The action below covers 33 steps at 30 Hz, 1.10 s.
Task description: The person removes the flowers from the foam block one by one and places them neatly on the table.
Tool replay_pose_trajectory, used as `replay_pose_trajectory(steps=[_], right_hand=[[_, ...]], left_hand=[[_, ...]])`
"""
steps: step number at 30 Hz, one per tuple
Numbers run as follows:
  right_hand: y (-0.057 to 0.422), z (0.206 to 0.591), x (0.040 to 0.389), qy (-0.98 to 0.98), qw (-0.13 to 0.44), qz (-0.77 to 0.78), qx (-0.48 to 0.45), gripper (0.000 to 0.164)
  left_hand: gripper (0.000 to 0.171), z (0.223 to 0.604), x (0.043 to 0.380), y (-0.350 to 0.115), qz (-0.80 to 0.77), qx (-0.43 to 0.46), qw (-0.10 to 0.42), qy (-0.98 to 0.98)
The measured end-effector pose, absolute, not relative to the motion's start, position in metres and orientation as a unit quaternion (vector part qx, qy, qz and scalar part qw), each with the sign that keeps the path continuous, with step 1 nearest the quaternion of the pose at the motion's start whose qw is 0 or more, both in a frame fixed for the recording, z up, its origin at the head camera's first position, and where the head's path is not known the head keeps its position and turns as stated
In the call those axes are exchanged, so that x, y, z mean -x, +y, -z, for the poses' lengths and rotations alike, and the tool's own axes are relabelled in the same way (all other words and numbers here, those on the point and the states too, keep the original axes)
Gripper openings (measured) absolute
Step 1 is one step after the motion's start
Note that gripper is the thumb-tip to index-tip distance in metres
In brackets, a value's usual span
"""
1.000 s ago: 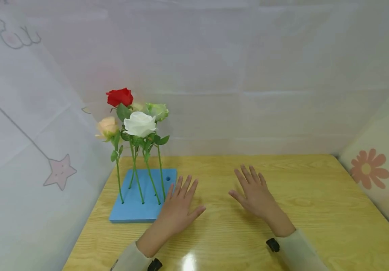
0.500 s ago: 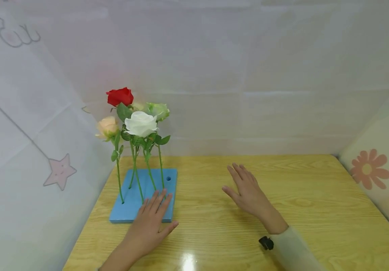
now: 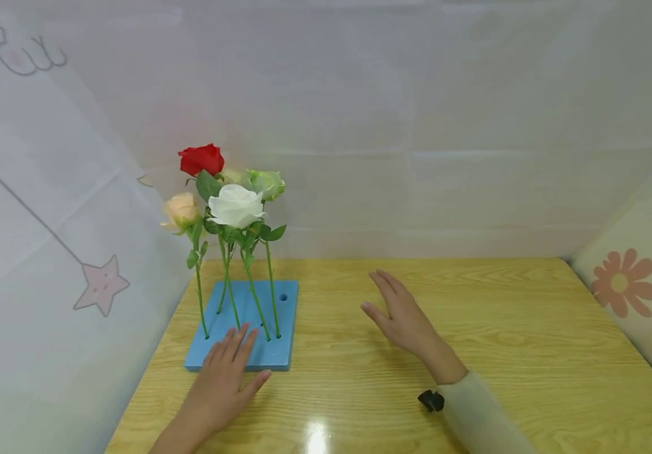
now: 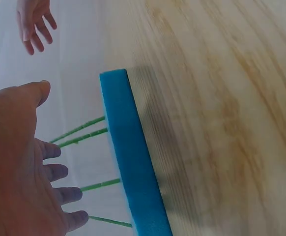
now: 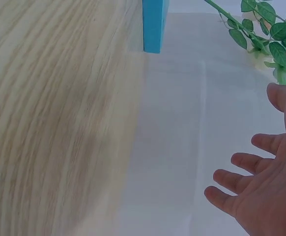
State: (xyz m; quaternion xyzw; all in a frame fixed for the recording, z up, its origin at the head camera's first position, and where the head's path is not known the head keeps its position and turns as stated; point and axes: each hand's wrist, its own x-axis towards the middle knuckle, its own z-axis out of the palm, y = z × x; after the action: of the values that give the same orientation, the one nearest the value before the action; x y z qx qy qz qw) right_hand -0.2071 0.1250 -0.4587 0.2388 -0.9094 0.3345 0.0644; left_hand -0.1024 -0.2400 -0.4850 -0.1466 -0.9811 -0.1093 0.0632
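On the table's left, a blue board (image 3: pixel 246 359) with holes holds several upright roses. A red rose (image 3: pixel 201 159) stands highest; a white rose (image 3: pixel 236 206), a peach rose (image 3: pixel 181 211) and a pale green rose (image 3: pixel 268 183) are around it, with a cream bloom partly hidden behind. My left hand (image 3: pixel 218 384) hovers over the board's front edge, its fingers extended and holding nothing. In the left wrist view, green stems show beyond those fingertips. To the right of the board, my right hand (image 3: pixel 405 318) is above the table, fingers extended, with nothing in it.
A bare hole (image 3: pixel 283 297) shows at the board's back right corner. The wooden table (image 3: pixel 507 328) reaches back to a pale cloth wall (image 3: pixel 473 126). Printed cloth also hangs at the left and right sides.
My left hand has moved left and toward the front, from the board's right side to its front edge. My right hand has shifted slightly left. The roses and board stay in place.
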Motion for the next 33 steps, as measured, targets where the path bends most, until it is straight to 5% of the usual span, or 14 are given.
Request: replay_pose_trajectory(steps=[24,33], right_hand=[[0.077,0.457,0.228,-0.853,0.009,-0.46,-0.245,0.064],[0.048,0.453,0.241,-0.801,0.001,-0.538,-0.262,0.055]], left_hand=[[0.087,0.501,0.107,-0.299,0.114,0.079,0.045,-0.989],[0.106,0.516,0.116,-0.331,0.126,0.019,-0.001,-0.992]])
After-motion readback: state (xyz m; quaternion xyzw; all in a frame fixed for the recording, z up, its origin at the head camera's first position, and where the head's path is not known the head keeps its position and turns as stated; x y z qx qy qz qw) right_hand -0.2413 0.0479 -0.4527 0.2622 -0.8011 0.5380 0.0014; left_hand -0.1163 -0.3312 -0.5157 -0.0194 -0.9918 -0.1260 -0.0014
